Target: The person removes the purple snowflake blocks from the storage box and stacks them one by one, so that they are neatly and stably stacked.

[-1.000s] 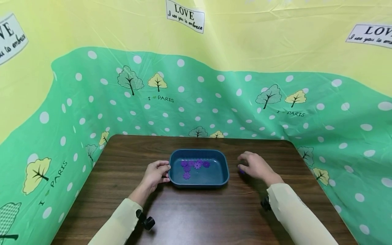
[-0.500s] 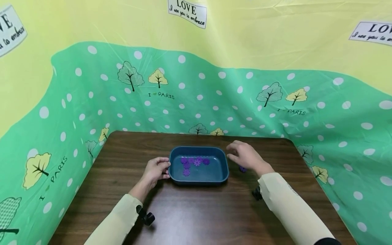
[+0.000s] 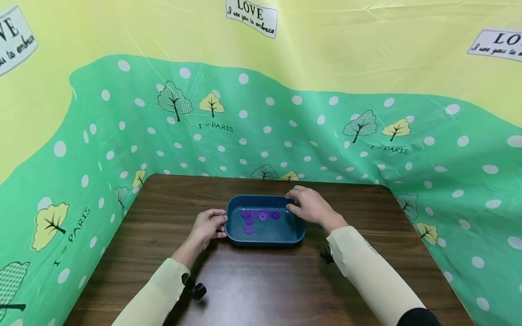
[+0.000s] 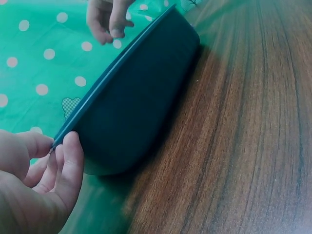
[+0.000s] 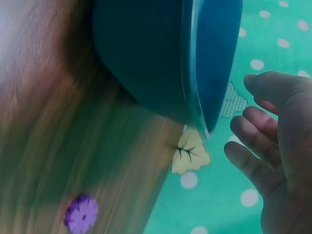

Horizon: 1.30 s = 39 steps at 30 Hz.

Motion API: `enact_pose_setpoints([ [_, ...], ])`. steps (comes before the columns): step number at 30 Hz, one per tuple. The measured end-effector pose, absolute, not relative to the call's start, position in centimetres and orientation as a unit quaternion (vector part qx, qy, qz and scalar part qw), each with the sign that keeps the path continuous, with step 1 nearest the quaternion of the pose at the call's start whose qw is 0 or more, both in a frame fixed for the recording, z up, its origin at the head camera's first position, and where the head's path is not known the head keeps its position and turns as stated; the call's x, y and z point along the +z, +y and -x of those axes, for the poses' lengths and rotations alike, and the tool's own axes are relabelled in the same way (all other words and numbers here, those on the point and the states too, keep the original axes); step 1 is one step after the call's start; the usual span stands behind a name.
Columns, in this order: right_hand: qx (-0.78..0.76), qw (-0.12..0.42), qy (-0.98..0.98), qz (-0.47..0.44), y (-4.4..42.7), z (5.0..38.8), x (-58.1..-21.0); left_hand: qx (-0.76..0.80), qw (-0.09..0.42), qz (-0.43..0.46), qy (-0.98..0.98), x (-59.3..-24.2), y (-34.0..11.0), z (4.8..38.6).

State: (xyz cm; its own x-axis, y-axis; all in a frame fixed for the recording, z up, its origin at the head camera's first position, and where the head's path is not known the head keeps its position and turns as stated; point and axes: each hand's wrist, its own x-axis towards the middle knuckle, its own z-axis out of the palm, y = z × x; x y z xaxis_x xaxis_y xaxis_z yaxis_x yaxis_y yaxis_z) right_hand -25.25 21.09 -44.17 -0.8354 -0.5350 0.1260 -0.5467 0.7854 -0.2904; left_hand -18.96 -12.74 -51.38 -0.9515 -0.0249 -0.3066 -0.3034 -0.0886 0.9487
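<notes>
Presently the tray (image 3: 271,233), set toward the bench's (image 3: 261,280) far edge, is pinched by the left hand (image 3: 207,226); purple pieces (image 3: 263,216) are contained inside; the right hand's (image 3: 311,206) fingers are loosely parted.

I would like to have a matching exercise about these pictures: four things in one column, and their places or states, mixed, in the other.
Column one:
1. Left hand
2. Right hand
3. Single purple piece
4. Group of purple pieces

Column two:
A. On the wooden table, outside the blue tray
B. Lying inside the blue tray
C. Pinching the blue tray's rim
D. Raised at the blue tray's right end, gripping nothing

Right pairs: 1-C, 2-D, 3-A, 4-B
</notes>
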Motion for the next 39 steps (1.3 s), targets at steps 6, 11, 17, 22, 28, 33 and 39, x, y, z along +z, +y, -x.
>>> enact_pose_setpoints([
  [6,0.151,-0.016,-0.946,-0.286,19.5,25.2,-45.1,0.728,0.097,0.123,0.667,-51.1,-12.7,18.9],
  [11,0.142,-0.04,-0.95,-0.277,18.3,25.1,-46.0,0.729,0.096,0.122,0.666,-51.1,-12.7,18.8],
  [17,0.128,-0.056,-0.953,-0.269,17.3,25.1,-47.1,0.725,0.094,0.12,0.672,-51.1,-12.7,18.8],
  [22,0.111,-0.063,-0.956,-0.263,16.9,25.3,-48.0,0.726,0.096,0.119,0.671,-51.3,-12.8,18.9],
  [28,0.081,-0.068,-0.957,-0.269,16.5,25.5,-48.6,0.726,0.095,0.123,0.67,-51.3,-12.8,18.9],
  [33,0.058,-0.074,-0.957,-0.275,16.2,25.5,-48.9,0.727,0.093,0.124,0.669,-51.4,-12.8,18.9],
  [39,0.039,-0.077,-0.958,-0.274,16.2,25.5,-49.0,0.726,0.092,0.123,0.67,-51.4,-12.7,19.0],
])
